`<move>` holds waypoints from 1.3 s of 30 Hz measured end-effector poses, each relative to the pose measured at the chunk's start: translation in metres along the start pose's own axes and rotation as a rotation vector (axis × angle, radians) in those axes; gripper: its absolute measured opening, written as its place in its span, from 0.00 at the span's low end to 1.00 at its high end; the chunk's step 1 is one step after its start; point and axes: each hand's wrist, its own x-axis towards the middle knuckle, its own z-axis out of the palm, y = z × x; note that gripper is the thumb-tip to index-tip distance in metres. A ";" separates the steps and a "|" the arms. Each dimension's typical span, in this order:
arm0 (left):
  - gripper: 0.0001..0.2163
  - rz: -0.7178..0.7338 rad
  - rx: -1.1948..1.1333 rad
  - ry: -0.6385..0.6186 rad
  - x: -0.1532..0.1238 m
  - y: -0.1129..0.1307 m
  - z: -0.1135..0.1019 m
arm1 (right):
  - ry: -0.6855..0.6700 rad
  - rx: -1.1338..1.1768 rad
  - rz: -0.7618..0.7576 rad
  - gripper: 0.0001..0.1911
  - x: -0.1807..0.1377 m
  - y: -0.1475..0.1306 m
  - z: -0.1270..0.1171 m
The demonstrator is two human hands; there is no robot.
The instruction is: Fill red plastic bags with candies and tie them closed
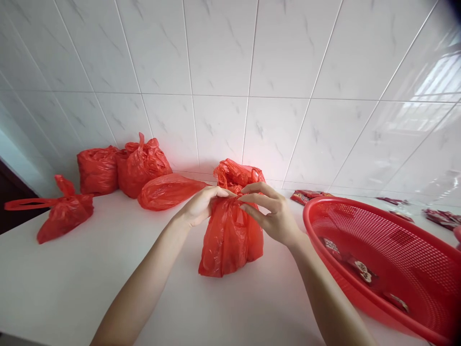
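Pinching neck of small red plastic bag point(228, 240), frame centre, on white counter point(72, 288): left hand point(199, 207) and right hand point(277, 218) both closed on its twisted top; filled red bags point(140, 166) upper left, red mesh basket point(396, 250) right.

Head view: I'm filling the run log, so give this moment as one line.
left hand: pinches top of red plastic bag | right hand: same | bag stands on white counter | red mesh basket at right
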 end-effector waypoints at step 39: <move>0.10 0.466 0.358 0.243 -0.003 0.001 -0.002 | 0.031 0.714 0.601 0.13 0.006 -0.009 -0.027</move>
